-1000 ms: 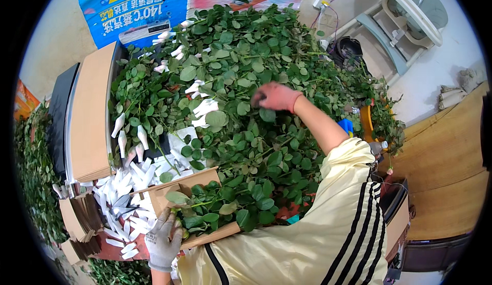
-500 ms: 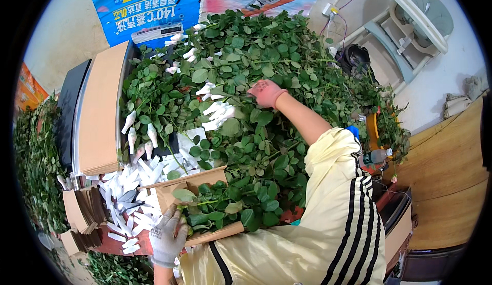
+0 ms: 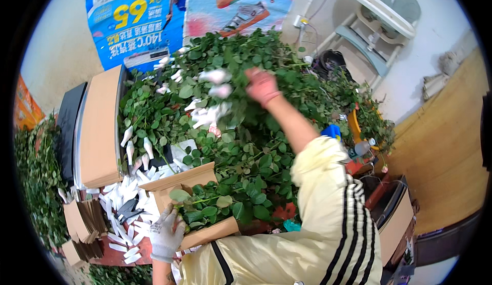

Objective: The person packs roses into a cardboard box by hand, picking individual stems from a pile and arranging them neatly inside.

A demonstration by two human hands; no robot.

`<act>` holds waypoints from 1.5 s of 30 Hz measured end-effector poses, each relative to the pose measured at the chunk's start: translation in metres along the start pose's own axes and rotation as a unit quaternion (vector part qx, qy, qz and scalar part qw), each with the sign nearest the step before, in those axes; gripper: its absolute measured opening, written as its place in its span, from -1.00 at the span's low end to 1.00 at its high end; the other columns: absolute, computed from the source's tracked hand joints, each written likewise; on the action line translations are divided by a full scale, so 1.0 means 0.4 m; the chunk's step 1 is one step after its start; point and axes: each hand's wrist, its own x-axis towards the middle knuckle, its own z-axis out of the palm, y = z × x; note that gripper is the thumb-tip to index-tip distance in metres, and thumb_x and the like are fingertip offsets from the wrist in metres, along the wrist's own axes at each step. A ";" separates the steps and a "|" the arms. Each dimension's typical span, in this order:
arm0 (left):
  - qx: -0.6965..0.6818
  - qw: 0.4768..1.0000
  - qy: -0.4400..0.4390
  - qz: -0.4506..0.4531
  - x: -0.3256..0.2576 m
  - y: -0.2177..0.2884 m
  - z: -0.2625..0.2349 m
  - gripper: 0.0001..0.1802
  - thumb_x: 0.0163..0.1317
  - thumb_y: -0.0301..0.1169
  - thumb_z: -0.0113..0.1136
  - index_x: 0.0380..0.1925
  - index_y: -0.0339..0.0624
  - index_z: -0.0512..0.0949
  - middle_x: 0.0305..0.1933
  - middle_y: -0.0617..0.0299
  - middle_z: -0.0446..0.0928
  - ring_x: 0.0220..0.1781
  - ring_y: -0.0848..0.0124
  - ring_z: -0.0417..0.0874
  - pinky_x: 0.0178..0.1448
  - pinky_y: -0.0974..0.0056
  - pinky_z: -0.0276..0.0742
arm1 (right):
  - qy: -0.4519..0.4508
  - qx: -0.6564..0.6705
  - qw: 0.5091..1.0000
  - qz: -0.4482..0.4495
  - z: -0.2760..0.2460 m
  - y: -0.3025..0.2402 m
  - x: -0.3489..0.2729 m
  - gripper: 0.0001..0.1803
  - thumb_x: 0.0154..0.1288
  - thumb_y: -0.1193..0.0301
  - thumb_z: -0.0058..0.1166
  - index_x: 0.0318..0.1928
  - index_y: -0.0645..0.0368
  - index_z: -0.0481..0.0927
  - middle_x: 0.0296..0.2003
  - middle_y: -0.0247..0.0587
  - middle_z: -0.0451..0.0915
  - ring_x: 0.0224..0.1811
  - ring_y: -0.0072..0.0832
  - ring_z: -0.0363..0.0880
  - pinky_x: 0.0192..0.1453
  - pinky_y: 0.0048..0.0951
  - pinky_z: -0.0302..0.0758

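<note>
My left hand [image 3: 167, 236], in a whitish knitted glove, curls over the left end of a folded cardboard wrapper [image 3: 207, 235] at the front. Its fingers grip the end of a leafy rose bunch [image 3: 246, 203] lying in the wrapper; the fingertips are partly hidden. My right hand [image 3: 262, 86], in a pink glove, is raised over the big heap of green rose stems [image 3: 277, 141]. Closed round leafy stems, it holds roses with white sleeved buds [image 3: 218, 82], blurred by motion. More white-sleeved buds [image 3: 207, 115] lie just below them.
Loose white sleeves [image 3: 125, 203] are strewn to the left, beside a stack of cardboard sheets [image 3: 102, 131] and folded cardboard pieces [image 3: 84, 221]. At right stand a plastic bottle [image 3: 362, 148], a yellow container [image 3: 353, 126] and, farther back, a high chair [image 3: 379, 29].
My right hand has lifted roses with sleeved buds off the heap. The whole view has shifted, showing more of the wall posters. My left hand stays at the wrapper.
</note>
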 end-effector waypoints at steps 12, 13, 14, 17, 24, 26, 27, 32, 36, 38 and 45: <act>-0.013 0.999 0.029 0.017 -0.011 -0.005 0.010 -0.54 0.01 -0.33 0.16 -0.05 -0.28 0.52 0.09 -0.05 0.46 0.02 0.10 0.55 0.10 0.17 0.46 | 0.207 0.202 0.906 0.310 -0.191 0.239 0.140 -0.70 0.15 0.27 -0.09 -0.22 0.14 0.60 -0.28 -0.05 0.62 -0.20 -0.13 0.57 -0.07 -0.20 0.46; -0.012 1.000 0.027 0.009 -0.016 -0.011 0.010 -0.54 0.01 -0.33 0.16 -0.05 -0.28 0.52 0.09 -0.05 0.46 0.02 0.10 0.55 0.10 0.17 0.46 | 0.341 0.209 0.864 0.306 -0.234 0.204 0.128 -0.72 0.15 0.32 -0.09 -0.20 0.13 0.60 -0.29 -0.03 0.62 -0.22 -0.10 0.57 -0.09 -0.19 0.46; -0.016 0.999 0.027 0.012 -0.010 -0.012 0.013 -0.55 0.01 -0.33 0.16 -0.06 -0.29 0.52 0.09 -0.05 0.46 0.02 0.09 0.55 0.09 0.18 0.46 | 0.288 0.207 0.885 0.303 -0.215 0.255 0.116 -0.73 0.15 0.33 -0.06 -0.23 0.18 0.59 -0.31 -0.05 0.63 -0.23 -0.09 0.59 -0.11 -0.22 0.46; -0.019 0.999 0.024 0.018 -0.004 -0.024 0.011 -0.55 0.01 -0.33 0.16 -0.06 -0.30 0.52 0.09 -0.05 0.46 0.02 0.09 0.55 0.08 0.18 0.47 | 0.194 0.018 0.953 0.231 -0.126 0.387 0.060 -0.73 0.15 0.32 -0.06 -0.24 0.20 0.59 -0.27 -0.02 0.62 -0.15 -0.11 0.57 -0.08 -0.22 0.45; -0.044 0.999 0.012 0.012 0.002 -0.014 0.007 -0.55 0.01 -0.36 0.14 -0.07 -0.35 0.52 0.10 -0.09 0.45 0.08 0.08 0.52 0.15 0.19 0.42 | 0.616 0.371 0.652 0.242 -0.583 0.643 -0.161 -0.81 0.11 0.61 -0.05 -0.23 0.35 0.52 -0.30 -0.14 0.57 -0.36 -0.42 0.55 -0.28 -0.40 0.51; -0.031 0.999 0.005 0.033 0.001 -0.034 0.012 -0.54 0.01 -0.33 0.15 -0.06 -0.34 0.51 0.11 -0.08 0.44 0.08 0.08 0.52 0.14 0.19 0.42 | 0.559 0.456 0.668 0.184 -0.741 0.531 -0.192 -0.86 0.13 0.58 0.01 -0.28 0.33 0.56 -0.36 -0.12 0.60 -0.46 -0.39 0.59 -0.40 -0.37 0.57; -0.056 0.998 0.010 0.022 -0.003 -0.041 0.014 -0.55 0.02 -0.34 0.15 -0.07 -0.36 0.52 0.10 -0.10 0.45 0.08 0.08 0.51 0.15 0.20 0.41 | 0.552 0.444 0.674 0.208 -0.758 0.546 -0.222 -0.85 0.15 0.56 0.03 -0.26 0.33 0.57 -0.36 -0.17 0.60 -0.39 -0.40 0.58 -0.26 -0.40 0.54; -0.081 0.997 0.008 0.018 0.005 -0.060 0.007 -0.58 0.02 -0.37 0.13 -0.11 -0.41 0.52 0.06 -0.16 0.46 0.08 0.05 0.51 0.16 0.19 0.40 | 0.523 0.376 0.728 0.235 -0.646 0.596 -0.210 -0.73 0.16 0.59 0.01 -0.09 0.34 0.46 -0.14 -0.23 0.51 -0.22 -0.49 0.48 -0.05 -0.47 0.39; -0.069 0.997 0.013 0.040 0.009 -0.054 0.008 -0.58 0.01 -0.36 0.15 -0.12 -0.39 0.53 0.06 -0.13 0.47 0.06 0.06 0.53 0.14 0.19 0.42 | 0.534 0.451 0.680 0.221 -0.609 0.488 -0.194 -0.66 0.18 0.63 -0.03 0.01 0.32 0.37 -0.11 -0.22 0.45 -0.19 -0.49 0.47 -0.12 -0.51 0.43; -0.050 0.997 0.013 0.051 0.006 -0.048 0.005 -0.57 0.00 -0.34 0.17 -0.11 -0.36 0.54 0.07 -0.11 0.47 0.03 0.07 0.55 0.12 0.18 0.44 | 0.511 0.432 0.718 0.191 -0.636 0.428 -0.222 -0.62 0.24 0.60 -0.09 0.09 0.27 0.33 -0.03 -0.19 0.45 -0.11 -0.47 0.47 -0.04 -0.47 0.44; -0.086 0.996 0.020 0.025 -0.003 -0.052 0.014 -0.58 0.00 -0.40 0.14 -0.10 -0.36 0.53 0.07 -0.11 0.47 0.04 0.11 0.56 0.08 0.21 0.46 | 0.408 0.191 0.888 0.096 -0.503 0.200 0.002 -0.55 0.26 0.34 -0.06 0.13 0.24 0.33 0.04 -0.08 0.44 0.01 -0.24 0.44 0.12 -0.29 0.38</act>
